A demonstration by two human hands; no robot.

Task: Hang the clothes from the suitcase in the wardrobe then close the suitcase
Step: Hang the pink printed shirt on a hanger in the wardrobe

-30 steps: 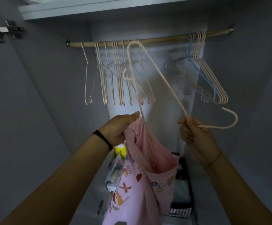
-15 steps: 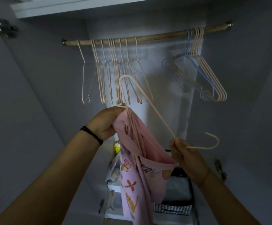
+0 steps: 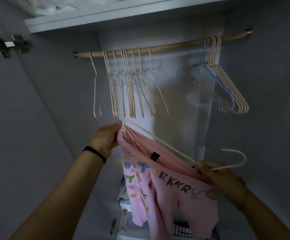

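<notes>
Pinching a bunch of fabric at one end of the pink garment [image 3: 166,187], your left hand [image 3: 106,139] has its fingers curled tight. The thumb lies right beside the rounded shoulder end of the peach hanger [image 3: 166,144]. A black band [image 3: 94,153] sits round that wrist. Your right hand [image 3: 215,175] is lower and to the right. Its fingers are closed on the neck of the same hanger, just below the hook, which curves out past your knuckles into open air. The hanger lies tilted between your two hands, its high end by the left one, and its lower arm runs down inside the garment's opening. The cloth stretches from one hand to the other and the rest hangs down below them. It shows coloured letters, butterfly prints and a small black tag near the neckline.

Above your hands a wooden rail [image 3: 175,45] crosses the wardrobe from wall to wall. A row of bare peach hangers [image 3: 128,94] hangs on its left half, just above your left hand. A second cluster [image 3: 227,90], with a blue one among the peach, hangs turned sideways near the right end. A white shelf [image 3: 106,16] sits over the rail with a plastic bag [image 3: 50,6] on it. A metal hinge [image 3: 10,45] is fixed to the grey left wall. Low down behind the garment you can make out a chequered basket [image 3: 182,231]; the other things there are too dim to name.
</notes>
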